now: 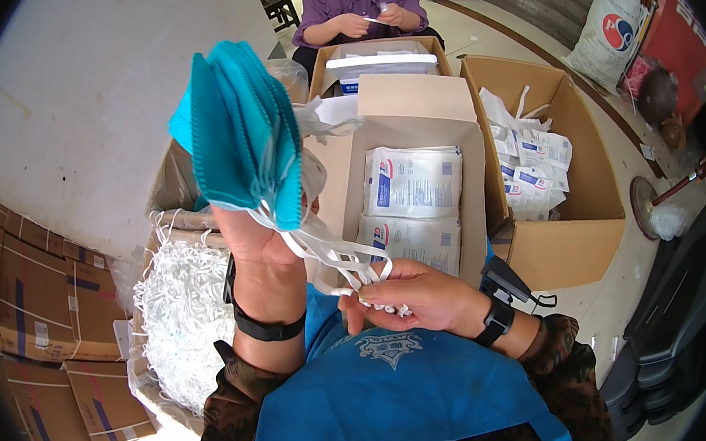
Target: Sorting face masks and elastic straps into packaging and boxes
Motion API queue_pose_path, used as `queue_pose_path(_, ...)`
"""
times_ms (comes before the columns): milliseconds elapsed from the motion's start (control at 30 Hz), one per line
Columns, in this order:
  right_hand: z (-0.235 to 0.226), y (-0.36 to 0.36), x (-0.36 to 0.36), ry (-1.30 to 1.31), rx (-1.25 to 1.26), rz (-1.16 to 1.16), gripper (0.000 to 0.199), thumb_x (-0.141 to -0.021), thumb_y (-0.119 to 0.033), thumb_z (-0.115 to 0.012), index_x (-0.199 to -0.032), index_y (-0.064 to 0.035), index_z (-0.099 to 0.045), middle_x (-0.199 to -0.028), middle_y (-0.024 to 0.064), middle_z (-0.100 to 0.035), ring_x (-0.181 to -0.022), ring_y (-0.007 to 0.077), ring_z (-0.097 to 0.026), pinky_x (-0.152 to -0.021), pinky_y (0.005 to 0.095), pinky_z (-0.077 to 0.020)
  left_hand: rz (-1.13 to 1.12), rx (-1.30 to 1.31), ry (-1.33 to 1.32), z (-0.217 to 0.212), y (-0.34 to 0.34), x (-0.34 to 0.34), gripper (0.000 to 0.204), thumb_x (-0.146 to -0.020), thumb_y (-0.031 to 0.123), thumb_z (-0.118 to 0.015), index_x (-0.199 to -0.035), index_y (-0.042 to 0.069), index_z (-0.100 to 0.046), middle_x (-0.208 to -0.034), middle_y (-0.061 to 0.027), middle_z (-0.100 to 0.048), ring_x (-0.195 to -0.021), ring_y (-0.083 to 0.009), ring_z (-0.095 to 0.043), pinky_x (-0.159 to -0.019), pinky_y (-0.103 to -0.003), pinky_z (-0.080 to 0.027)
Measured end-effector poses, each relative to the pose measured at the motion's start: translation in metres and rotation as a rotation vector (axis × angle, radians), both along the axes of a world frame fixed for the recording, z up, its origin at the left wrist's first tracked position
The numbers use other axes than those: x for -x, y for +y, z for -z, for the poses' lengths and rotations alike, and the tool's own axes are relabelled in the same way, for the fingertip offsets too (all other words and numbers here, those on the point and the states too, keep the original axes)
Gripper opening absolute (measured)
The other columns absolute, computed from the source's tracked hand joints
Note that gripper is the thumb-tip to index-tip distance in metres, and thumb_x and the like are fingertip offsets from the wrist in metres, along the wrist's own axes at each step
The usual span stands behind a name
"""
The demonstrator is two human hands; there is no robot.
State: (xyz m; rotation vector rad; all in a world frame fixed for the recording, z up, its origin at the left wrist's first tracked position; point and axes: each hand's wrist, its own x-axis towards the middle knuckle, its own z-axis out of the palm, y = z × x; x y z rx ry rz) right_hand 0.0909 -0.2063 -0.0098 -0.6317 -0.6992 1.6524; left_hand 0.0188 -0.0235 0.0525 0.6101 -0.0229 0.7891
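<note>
My left hand (254, 236) holds up a stack of several folded teal face masks (243, 129), fanned upward at the picture's centre left. White elastic ear straps (341, 260) hang from the stack and run down to the right. My right hand (414, 294) pinches the ends of those straps between thumb and fingers, just above my blue apron (404, 395). Both wrists wear black bands.
An open cardboard box (479, 190) ahead holds white sealed packets. A second open box (581, 234) to its right holds several more packets. A bag of loose white straps (183, 306) lies at my left, by stacked flat cartons (31, 300). A person in purple (361, 4) sits opposite.
</note>
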Motion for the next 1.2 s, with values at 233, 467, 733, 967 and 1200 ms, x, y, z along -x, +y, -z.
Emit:
queue_pose_path(233, 0.003, -0.002, -0.008, -0.094, 0.032, 0.125, 0.026, -0.100, -0.029, -0.051, -0.099, -0.0040, -0.058, -0.076, 0.0066, -0.063, -0.048, 0.0020, -0.039, -0.040, 0.0178, -0.0269, 0.075, 0.095, 0.012, 0.011, 0.004, 0.004, 0.038, -0.090, 0.038, -0.058, -0.113, 0.010, -0.064, -0.103, -0.0085, -0.069, -0.096, -0.0241, -0.067, -0.070, -0.046, -0.060)
queue_pose_path(467, 0.005, 0.000, -0.023, -0.567, -0.069, 0.305, 0.021, -0.100, -0.022, -0.048, -0.110, -0.0057, -0.057, -0.072, -0.0017, -0.058, -0.057, 0.0041, -0.044, -0.052, 0.0204, -0.0356, -0.074, -0.003, 0.150, 0.000, -0.020, -0.005, 0.045, -0.088, 0.041, -0.057, -0.114, 0.005, -0.062, -0.099, -0.0162, -0.068, -0.072, -0.0245, -0.069, -0.048, -0.035, -0.059)
queue_pose_path(733, -0.009, -0.002, -0.024, -0.645, -0.093, 0.414, 0.021, -0.097, -0.012, -0.049, -0.115, -0.0036, -0.056, -0.071, -0.0023, -0.054, -0.064, 0.0063, -0.047, -0.058, 0.0230, -0.0389, 0.127, -0.053, 0.049, -0.002, -0.031, -0.008, 0.046, -0.096, 0.036, -0.054, -0.129, 0.004, -0.052, -0.120, -0.0114, -0.062, -0.102, -0.0237, -0.062, -0.088, -0.039, -0.051)
queue_pose_path(967, 0.014, 0.008, -0.025, -0.763, -0.069, 0.090, 0.019, -0.099, -0.023, -0.052, -0.105, -0.0063, -0.058, -0.065, -0.0042, -0.054, -0.062, 0.0055, -0.046, -0.059, 0.0237, -0.0386, -0.026, 0.115, 0.251, -0.017, -0.044, -0.017, 0.051, -0.088, 0.048, -0.056, -0.115, 0.006, -0.061, -0.099, -0.0135, -0.067, -0.062, -0.0192, -0.063, -0.049, -0.031, -0.053)
queue_pose_path(1200, 0.009, 0.013, -0.014, -0.427, 0.042, 0.033, 0.021, -0.100, -0.026, -0.051, -0.099, -0.0071, -0.061, -0.063, -0.0036, -0.052, -0.056, 0.0036, -0.041, -0.053, 0.0204, -0.0324, -0.048, 0.159, 0.242, -0.015, -0.037, -0.016, 0.045, -0.088, 0.050, -0.055, -0.103, 0.008, -0.065, -0.085, -0.0091, -0.067, -0.054, -0.0171, -0.061, -0.041, -0.030, -0.050)
